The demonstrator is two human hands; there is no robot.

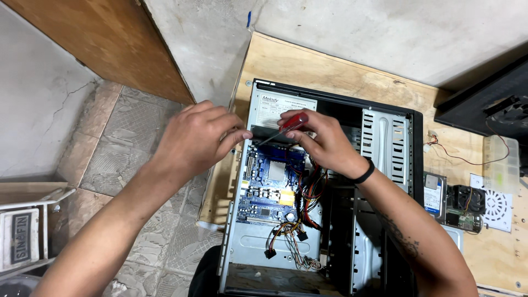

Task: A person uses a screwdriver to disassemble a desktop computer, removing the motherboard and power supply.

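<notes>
As right hand [324,144] grips screwdriver [286,127], left hand [195,140] steadies case [242,165]

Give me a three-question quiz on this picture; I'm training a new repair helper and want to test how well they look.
1. True or false: the right hand holds a red-handled screwdriver.
2. Which colour is the motherboard inside the open computer case? A green, B blue, C black.
3. Where does the left hand rest: at the case's outer left edge near the power supply, or on the hard drive lying on the wooden bench?

Key
1. True.
2. B.
3. At the case's outer left edge, fingers beside the power supply; the hard drive lies untouched to the case's right.
</notes>
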